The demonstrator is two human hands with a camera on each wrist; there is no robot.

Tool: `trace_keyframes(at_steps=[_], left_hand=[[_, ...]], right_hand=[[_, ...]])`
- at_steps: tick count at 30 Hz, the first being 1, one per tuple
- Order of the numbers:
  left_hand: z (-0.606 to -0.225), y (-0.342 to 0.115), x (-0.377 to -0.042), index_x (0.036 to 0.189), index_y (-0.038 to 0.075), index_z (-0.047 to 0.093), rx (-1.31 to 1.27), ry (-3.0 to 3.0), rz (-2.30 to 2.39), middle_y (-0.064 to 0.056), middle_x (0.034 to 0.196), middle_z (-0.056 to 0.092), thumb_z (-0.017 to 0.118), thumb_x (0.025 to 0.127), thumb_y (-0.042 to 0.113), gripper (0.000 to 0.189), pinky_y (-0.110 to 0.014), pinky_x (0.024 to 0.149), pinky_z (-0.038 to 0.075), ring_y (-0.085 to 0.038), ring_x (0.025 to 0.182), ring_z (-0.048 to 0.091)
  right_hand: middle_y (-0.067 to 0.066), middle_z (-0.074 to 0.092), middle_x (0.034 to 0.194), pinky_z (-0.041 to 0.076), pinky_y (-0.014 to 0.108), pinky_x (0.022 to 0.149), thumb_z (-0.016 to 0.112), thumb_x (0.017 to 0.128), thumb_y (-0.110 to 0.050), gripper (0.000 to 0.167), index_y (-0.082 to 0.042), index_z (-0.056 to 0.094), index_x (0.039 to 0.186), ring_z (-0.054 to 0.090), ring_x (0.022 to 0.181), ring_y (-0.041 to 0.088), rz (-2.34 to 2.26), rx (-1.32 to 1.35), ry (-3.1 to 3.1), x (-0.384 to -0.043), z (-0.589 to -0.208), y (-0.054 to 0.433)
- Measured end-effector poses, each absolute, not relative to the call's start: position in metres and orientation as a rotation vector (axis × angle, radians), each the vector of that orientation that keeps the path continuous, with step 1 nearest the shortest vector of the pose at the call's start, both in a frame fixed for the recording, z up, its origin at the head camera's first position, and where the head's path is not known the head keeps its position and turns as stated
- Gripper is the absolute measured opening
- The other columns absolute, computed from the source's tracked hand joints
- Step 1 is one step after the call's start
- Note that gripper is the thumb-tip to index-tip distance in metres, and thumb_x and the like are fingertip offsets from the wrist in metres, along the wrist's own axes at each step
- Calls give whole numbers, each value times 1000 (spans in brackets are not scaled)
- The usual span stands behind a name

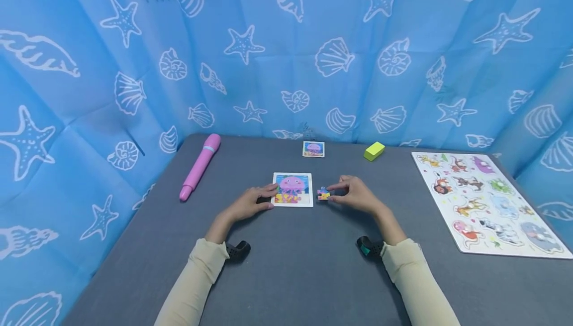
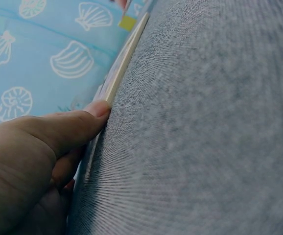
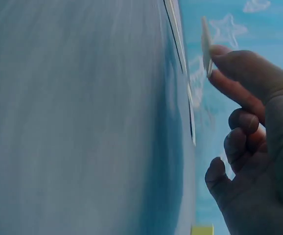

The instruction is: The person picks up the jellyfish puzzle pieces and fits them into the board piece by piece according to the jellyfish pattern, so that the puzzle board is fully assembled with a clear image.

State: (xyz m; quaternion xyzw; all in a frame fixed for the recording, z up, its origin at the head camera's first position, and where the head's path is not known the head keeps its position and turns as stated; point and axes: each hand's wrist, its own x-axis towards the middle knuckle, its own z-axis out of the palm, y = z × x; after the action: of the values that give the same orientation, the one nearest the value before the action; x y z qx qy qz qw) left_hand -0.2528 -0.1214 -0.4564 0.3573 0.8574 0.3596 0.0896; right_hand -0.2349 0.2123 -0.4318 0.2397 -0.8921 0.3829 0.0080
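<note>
A small jigsaw puzzle board (image 1: 297, 205) with a white rim lies flat on the table, showing a pink jellyfish. A bare white patch shows at its lower right. My left hand (image 1: 248, 201) holds the board's left side, the thumb (image 2: 100, 108) against its edge and the other fingers partly hidden. Just right of the board, my right hand (image 1: 355, 194) pinches a colourful puzzle piece (image 1: 323, 195) between thumb and forefinger. In the right wrist view the piece (image 3: 206, 46) appears edge-on, raised off the table, with the remaining fingers loosely curled.
Behind the board lies a small jellyfish picture card (image 1: 313, 149), with a yellow-green block (image 1: 374, 151) to its right. A pink wand-like stick (image 1: 200, 167) lies at left. A large animal puzzle board (image 1: 488, 201) occupies the right side. A blue shell-patterned curtain (image 1: 268, 82) borders the grey table (image 1: 295, 276).
</note>
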Motion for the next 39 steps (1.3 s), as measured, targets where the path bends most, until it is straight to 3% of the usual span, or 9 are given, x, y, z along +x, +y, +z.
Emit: trace_keyframes(at_steps=[4, 5, 8, 15, 29, 39], left_hand=[[-457, -119, -254, 133, 3, 47, 1086, 2544, 1068, -10, 145, 36, 59, 90, 17, 47, -52, 110, 22, -29, 137, 28], [-457, -119, -255, 133, 3, 47, 1086, 2543, 1067, -10, 145, 36, 59, 90, 17, 47, -52, 110, 22, -29, 137, 28], [-457, -118, -255, 133, 3, 47, 1093, 2544, 1064, -11, 145, 36, 59, 90, 16, 47, -52, 109, 23, -29, 137, 28], [-453, -117, -257, 132, 2, 46, 1102, 2541, 1082, -11, 145, 36, 60, 89, 15, 47, -52, 109, 24, -29, 137, 28], [-455, -120, -257, 132, 2, 47, 1090, 2540, 1085, -12, 145, 37, 60, 89, 16, 48, -50, 109, 25, -28, 137, 29], [-455, -122, -254, 132, 2, 47, 1085, 2536, 1094, -12, 145, 36, 59, 89, 17, 47, -53, 109, 23, -29, 136, 29]], right_hand=[[9, 44, 66, 31, 26, 57, 76, 74, -15, 25, -3, 73, 97, 34, 63, 15, 1165, 775, -2796, -242, -435, 192], [8, 48, 68, 37, 28, 61, 76, 74, -15, 25, -4, 73, 97, 41, 66, 18, 1143, 772, -2797, -243, -436, 189], [9, 46, 69, 35, 33, 62, 76, 75, -16, 26, -4, 73, 97, 40, 68, 24, 1128, 774, -2809, -245, -436, 180], [-2, 35, 65, 25, 22, 59, 77, 73, -18, 27, -5, 73, 96, 27, 63, 11, 1064, 817, -2821, -248, -437, 170], [-2, 31, 64, 21, 22, 57, 74, 77, -19, 32, -4, 70, 105, 25, 61, 11, 1048, 855, -2836, -249, -434, 159], [0, 44, 64, 18, 23, 53, 75, 75, -25, 33, -9, 71, 103, 22, 59, 11, 939, 730, -2933, -246, -435, 145]])
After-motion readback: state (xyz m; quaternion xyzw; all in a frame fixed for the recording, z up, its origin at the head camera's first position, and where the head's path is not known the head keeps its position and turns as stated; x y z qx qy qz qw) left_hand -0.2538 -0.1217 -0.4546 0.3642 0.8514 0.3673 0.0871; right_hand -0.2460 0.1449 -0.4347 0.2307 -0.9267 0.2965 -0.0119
